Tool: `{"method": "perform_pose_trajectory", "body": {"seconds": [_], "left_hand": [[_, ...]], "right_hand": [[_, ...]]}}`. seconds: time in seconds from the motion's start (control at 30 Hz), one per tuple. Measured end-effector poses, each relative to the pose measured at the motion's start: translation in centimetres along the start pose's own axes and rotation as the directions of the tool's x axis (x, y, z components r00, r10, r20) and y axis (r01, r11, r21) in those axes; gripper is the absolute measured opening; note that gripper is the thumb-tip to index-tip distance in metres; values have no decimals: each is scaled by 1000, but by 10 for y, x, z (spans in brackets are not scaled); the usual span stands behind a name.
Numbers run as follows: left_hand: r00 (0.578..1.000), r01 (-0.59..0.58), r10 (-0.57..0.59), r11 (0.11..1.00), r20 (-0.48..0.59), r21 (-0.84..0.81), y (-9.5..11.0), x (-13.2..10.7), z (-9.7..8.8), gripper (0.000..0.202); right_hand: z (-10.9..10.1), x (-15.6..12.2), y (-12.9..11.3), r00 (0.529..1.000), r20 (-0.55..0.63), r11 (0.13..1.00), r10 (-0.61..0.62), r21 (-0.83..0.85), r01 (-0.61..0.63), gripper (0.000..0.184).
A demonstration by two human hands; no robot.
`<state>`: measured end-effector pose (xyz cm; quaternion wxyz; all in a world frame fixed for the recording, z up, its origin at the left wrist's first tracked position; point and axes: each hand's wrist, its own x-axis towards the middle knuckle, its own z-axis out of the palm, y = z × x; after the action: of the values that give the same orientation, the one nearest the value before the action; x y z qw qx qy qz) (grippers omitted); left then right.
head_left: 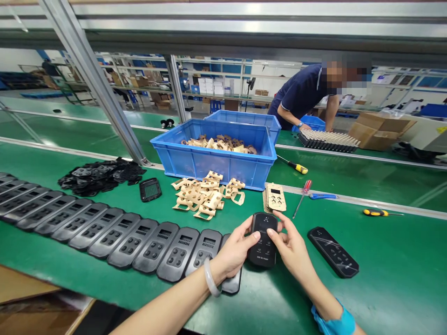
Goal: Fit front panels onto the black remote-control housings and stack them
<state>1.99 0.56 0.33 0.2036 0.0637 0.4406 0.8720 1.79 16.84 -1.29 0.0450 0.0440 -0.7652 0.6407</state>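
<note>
Nearest me, a pale bangle (211, 278) rings my left wrist and a bright blue cuff (333, 320) covers my right. Just beyond, my left hand (234, 249) and right hand (291, 244) close from either side on one black panel (262, 252), upright between them over the green worktop (394, 279), both thumbs on its face. My right index finger reaches past its top edge, close to a stack of beige cut-out sheets (277, 197); I can't tell whether it touches them. To my left runs a long slanting row of black housings (179, 253), the closest partly hidden by my left hand. Another black panel (333, 251) lies alone on my right. Farther out are a loose heap of beige cut-outs (200, 193), a black grille piece (150, 190) and a pile of black parts (94, 177), and to the right a red-handled screwdriver (302, 197), a blue cutter (323, 196) and a yellow-and-black screwdriver (376, 212). Behind the heap stands a blue bin (216, 165) holding beige and brown scraps (223, 144), with a second blue bin (244, 120) behind it. Across from me, a co-worker (296, 90) in dark blue bends beside rows of pale-topped black pieces (330, 139), near an open cardboard box (379, 130).
</note>
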Motion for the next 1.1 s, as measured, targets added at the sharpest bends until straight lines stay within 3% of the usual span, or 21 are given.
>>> {"method": "perform_pose_trajectory", "body": {"seconds": [0.13,0.3,0.5,0.57,0.73,0.9,1.0,1.1], "left_hand": [[1000,16,-17,999,13,45,3,-1,0,52],[996,66,-74,985,50,162,3,-2,-3,75],[999,-29,33,965,-9,259,1,-1,-3,62],[999,-4,13,966,-30,258,2,-2,1,57],[986,49,-77,982,145,183,3,-6,8,77],[990,113,-126,977,67,179,1,-5,5,82],[989,96,-117,972,88,213,-2,-6,1,95],[981,11,-65,961,184,277,-8,-7,-4,106]], "right_hand": [[-1,1,-6,989,119,995,85,36,-90,53],[5,-3,-10,992,41,991,120,61,-123,61],[10,-3,-9,992,17,991,127,44,-128,65],[10,-2,-12,993,5,989,118,84,-118,63],[10,-2,-12,995,-45,986,87,147,-80,56],[15,-1,-2,998,-68,973,16,230,0,47],[17,-1,4,997,-72,987,-12,161,23,45],[15,0,2,992,-16,992,-125,-35,124,62]]}}
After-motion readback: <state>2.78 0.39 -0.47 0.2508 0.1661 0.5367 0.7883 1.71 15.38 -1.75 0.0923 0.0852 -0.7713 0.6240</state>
